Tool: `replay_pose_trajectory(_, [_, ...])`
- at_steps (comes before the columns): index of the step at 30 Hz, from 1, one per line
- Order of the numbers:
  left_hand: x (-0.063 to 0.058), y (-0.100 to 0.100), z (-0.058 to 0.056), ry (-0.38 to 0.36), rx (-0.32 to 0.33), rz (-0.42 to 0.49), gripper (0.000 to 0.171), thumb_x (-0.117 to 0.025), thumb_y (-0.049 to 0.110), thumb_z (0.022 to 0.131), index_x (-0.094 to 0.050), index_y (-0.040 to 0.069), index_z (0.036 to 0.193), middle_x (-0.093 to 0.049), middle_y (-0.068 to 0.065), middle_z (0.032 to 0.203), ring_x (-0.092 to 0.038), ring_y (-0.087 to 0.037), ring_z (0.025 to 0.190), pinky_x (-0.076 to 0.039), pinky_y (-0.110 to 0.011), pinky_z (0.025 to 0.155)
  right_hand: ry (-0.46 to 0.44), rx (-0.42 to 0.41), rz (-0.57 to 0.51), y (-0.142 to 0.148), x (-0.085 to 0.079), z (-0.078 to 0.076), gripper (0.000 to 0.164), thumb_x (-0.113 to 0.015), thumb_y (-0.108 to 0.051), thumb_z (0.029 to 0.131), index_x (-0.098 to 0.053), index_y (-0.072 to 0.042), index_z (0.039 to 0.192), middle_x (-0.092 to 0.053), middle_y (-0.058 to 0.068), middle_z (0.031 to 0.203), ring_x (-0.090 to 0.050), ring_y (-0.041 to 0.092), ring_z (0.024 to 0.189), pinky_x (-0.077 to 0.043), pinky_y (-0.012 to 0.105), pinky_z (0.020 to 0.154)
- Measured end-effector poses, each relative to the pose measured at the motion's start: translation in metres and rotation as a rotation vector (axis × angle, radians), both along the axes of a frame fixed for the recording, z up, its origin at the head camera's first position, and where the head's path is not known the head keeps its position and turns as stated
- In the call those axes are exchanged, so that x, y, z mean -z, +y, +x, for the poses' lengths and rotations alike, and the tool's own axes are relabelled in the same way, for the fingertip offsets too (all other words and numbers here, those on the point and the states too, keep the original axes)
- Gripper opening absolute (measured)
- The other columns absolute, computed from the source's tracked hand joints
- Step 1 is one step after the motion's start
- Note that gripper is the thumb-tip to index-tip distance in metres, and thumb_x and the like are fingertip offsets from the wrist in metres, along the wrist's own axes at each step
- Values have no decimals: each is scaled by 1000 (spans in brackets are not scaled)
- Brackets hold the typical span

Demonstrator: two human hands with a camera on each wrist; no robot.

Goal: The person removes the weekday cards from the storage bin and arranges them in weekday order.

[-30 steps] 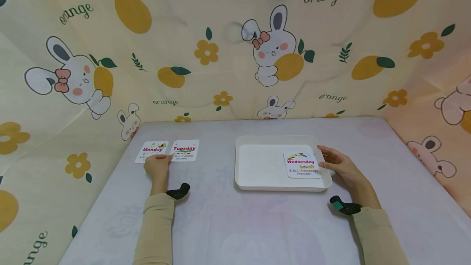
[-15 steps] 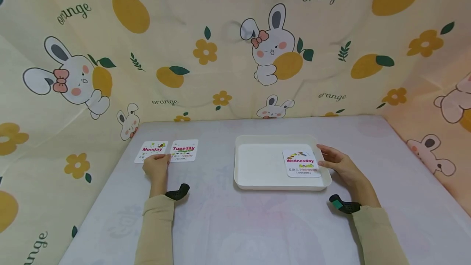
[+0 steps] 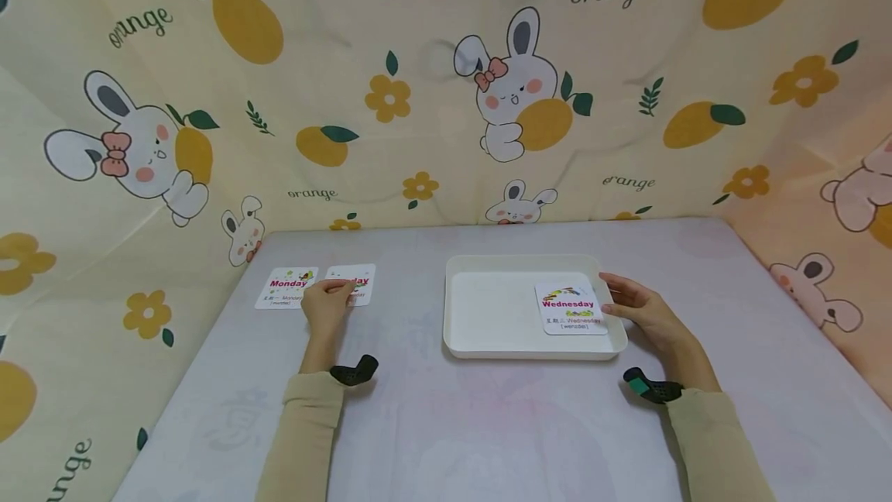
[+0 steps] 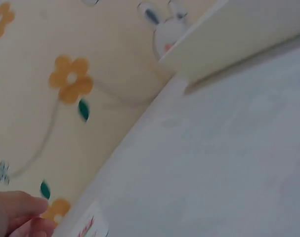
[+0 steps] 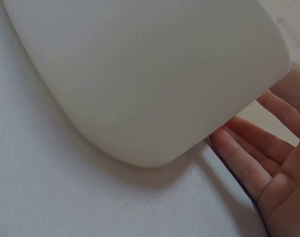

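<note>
Over the left part of the Tuesday card [image 3: 362, 297] is my left hand [image 3: 326, 312], its fingers bent with thumb and index finger close together. It partly covers the card's print. Left of it lies the Monday card [image 3: 282, 285], flat on the table. My right hand [image 3: 648, 316] holds the right rim of a shallow white tray [image 3: 488, 356], with fingertips at the edge. A Wednesday card [image 3: 557, 325] lies in the tray's right half, its edge close to those fingertips. In the right wrist view, the fingers [image 5: 241, 160] meet the outside of the tray wall.
A pale cloth covers the table [image 3: 418, 424]. Behind and at both sides hangs a yellowish curtain [image 3: 425, 37] printed with rabbits and oranges. Black straps sit on both wrists, above beige sleeves [image 3: 307, 432].
My left hand has moved right, from the Monday card to over the Tuesday card, uncovering Monday's lower print. The right hand, tray and Wednesday card stay in place.
</note>
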State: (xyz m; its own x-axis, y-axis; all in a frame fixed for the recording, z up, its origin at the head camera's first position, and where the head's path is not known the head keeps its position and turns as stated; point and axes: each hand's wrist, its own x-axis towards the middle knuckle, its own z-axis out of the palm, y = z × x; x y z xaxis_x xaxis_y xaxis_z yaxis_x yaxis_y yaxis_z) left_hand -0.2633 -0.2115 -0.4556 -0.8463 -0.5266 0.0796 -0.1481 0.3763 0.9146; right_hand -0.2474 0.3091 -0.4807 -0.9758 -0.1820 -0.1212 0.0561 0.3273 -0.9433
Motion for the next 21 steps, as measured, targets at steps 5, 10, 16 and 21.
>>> replay_pose_trajectory(5, [-6,21,0,-31,99,102,24,-72,12,83,-71,-8,97,-68,3,63,-57,2,49,-45,-8,48,-5,1,8,-1,1,-1,72,-69,-25,89,-32,-13,150,-28,24,156,-43,1,120,-20,68,115])
replay_pose_trajectory(10, [-12,44,1,-59,208,139,24,-71,12,85,-71,-6,100,-72,-5,72,-61,-1,53,-49,-8,52,-2,-1,11,0,1,-1,72,-68,-26,89,-32,-13,150,-27,25,156,-43,-6,114,-19,69,115])
replay_pose_trajectory(16, [-20,72,5,-93,319,140,23,-70,15,87,-72,-3,101,-73,-22,92,-62,-3,56,-54,-14,57,6,-7,4,1,1,-1,72,-68,-26,90,-32,-12,150,-28,26,155,-43,-13,106,-18,70,114])
replay_pose_trajectory(21, [-27,95,11,-106,390,173,20,-69,12,87,-71,-3,101,-73,-24,94,-62,-2,56,-59,-21,62,20,-8,-2,1,1,0,71,-68,-23,90,-32,-10,150,-33,22,154,-46,-13,105,-18,70,114])
